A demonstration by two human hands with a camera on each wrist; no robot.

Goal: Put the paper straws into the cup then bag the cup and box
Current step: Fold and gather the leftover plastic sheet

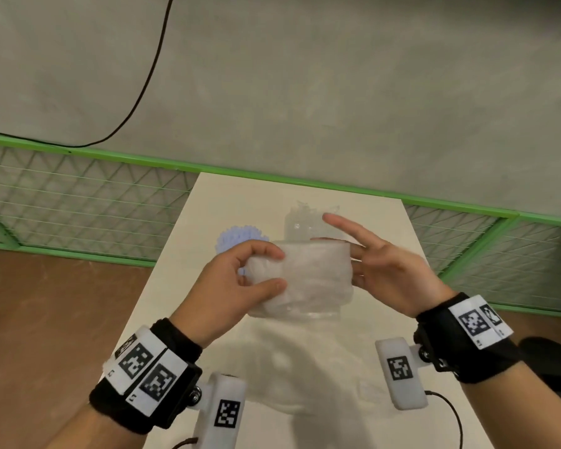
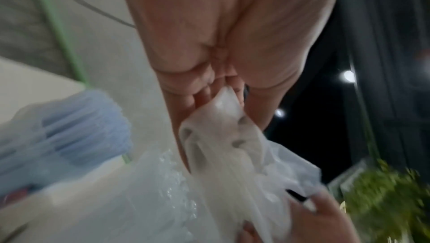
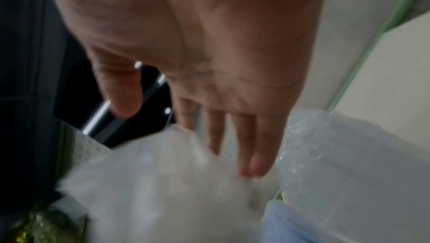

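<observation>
A translucent white plastic bag (image 1: 308, 280) hangs above the middle of the table between both hands. My left hand (image 1: 280, 270) pinches its left edge between thumb and fingers; the left wrist view shows the bunched bag (image 2: 223, 136) in that pinch (image 2: 223, 96). My right hand (image 1: 357, 254) touches the bag's right edge with straight, spread fingers (image 3: 253, 155). Behind the bag, a bundle of blue paper straws (image 1: 240, 236) stands upright; its cup is hidden by my left hand. A clear plastic box (image 1: 305, 222) sits to the right of the straws.
The white table (image 1: 305, 367) is narrow, with brown floor on both sides. A green mesh fence (image 1: 78, 196) runs behind its far edge. A black cable (image 1: 149, 69) hangs along the grey wall.
</observation>
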